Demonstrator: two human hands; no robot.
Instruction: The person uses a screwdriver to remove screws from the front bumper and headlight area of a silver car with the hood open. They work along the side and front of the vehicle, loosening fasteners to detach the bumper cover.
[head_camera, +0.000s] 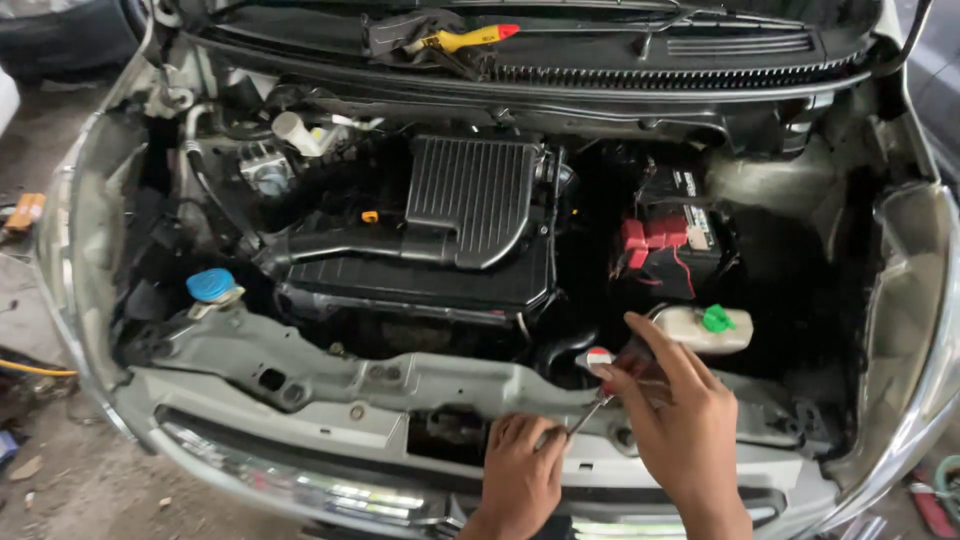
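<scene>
At 6 o'clock, my left hand (522, 468) pinches the screwdriver (597, 385) shaft low, apparently steadying the tip on the front crossmember (330, 385). My right hand (672, 415) wraps the red-capped handle from above, wrist arched. Toward 12 o'clock sit the coolant reservoir (705, 330), battery (672, 245) and black air-filter housing (470, 200).

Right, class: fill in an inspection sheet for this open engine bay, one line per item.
Surface: grey front crossmember, bare metal with bolt holes.
Job's things: screwdriver with red and white handle, shaft angled down to the panel.
Clutter: yellow-handled tool on the cowl.
Hands: right hand holds the handle; left hand steadies the shaft near the tip.
Cables: red-covered battery with leads.
Surroundings: blue cap, green-capped reservoir, black air box.
</scene>
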